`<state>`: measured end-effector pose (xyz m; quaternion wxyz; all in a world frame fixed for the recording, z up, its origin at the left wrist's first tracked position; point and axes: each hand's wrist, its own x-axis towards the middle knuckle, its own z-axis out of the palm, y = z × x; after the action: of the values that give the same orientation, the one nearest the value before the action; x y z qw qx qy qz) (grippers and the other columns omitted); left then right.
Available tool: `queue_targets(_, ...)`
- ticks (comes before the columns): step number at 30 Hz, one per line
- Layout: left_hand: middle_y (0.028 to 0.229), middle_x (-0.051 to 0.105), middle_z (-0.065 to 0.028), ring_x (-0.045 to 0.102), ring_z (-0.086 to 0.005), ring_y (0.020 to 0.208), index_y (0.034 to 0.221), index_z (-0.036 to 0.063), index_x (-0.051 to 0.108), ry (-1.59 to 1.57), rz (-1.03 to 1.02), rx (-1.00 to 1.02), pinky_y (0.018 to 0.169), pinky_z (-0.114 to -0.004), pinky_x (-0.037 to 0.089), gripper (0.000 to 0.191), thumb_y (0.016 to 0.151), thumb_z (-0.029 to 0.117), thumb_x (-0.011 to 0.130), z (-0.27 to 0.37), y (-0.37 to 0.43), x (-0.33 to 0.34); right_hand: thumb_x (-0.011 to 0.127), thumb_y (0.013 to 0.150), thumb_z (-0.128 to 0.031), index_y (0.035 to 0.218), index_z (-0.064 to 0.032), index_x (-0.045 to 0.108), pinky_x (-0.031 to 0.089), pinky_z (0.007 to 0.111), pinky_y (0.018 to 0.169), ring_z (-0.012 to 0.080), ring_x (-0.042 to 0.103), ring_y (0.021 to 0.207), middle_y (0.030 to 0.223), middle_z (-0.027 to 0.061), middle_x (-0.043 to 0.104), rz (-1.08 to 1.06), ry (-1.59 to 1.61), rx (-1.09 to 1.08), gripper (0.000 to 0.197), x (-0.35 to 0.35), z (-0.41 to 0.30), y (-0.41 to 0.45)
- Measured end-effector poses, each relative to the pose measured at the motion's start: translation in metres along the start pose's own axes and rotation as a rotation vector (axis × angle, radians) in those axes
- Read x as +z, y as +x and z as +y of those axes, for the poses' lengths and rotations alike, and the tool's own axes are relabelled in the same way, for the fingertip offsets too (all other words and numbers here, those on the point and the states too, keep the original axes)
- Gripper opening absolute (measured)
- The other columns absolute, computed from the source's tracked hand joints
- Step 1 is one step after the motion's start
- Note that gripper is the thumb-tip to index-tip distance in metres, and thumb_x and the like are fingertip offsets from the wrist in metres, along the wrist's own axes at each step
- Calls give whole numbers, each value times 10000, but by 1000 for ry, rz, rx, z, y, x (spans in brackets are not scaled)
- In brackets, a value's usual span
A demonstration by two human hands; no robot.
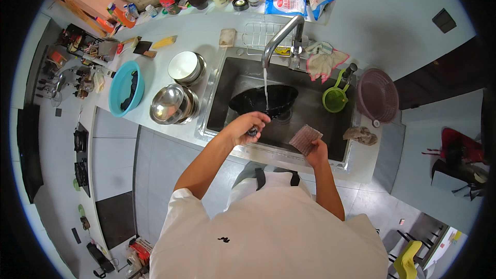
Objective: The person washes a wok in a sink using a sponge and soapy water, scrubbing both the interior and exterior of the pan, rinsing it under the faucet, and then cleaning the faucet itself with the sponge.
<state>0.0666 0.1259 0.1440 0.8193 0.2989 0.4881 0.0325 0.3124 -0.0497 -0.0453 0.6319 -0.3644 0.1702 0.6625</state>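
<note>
My left hand point(250, 126) grips the dark handle point(253, 131) of a black pan point(248, 100) at the sink's front edge. The pan sits tilted inside the dark sink point(221, 89), and a stream of water point(266, 85) from the chrome faucet point(282, 38) falls into it. Between the fingers of my right hand point(317, 152) is a pinkish-brown scrubbing pad point(305, 139), held above the front right of the sink, apart from the pan. A green strainer point(334, 99) hangs at the sink's right side.
Stacked metal bowls point(167, 104) and a white bowl point(183, 66) stand left of the sink, beyond them a blue basin point(126, 89) holding a dark item. A purple colander point(378, 95) and a crumpled brown cloth point(360, 135) are at the right. Behind the faucet is a wire rack point(263, 35).
</note>
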Motion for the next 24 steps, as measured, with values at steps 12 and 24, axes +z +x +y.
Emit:
queue_targets(12, 703, 554, -38, 620, -221, 666, 879, 120, 562, -431, -118, 149, 670, -353, 530, 176, 879, 296, 560, 62, 59, 8, 426, 733, -57, 1154, -15, 553, 456, 425, 980, 274, 578, 1076, 1129, 99, 614, 79, -43, -104, 441, 17, 18, -17)
queue_targets(24, 704, 589, -67, 604, -192, 621, 732, 60, 532, -820, -89, 266, 625, -318, 553, 177, 889, 142, 527, 62, 145, 12, 438, 757, -22, 951, -77, 537, 424, 258, 704, 121, 489, 744, 817, -6, 504, 98, -581, -356, 224, 133, 18, -36)
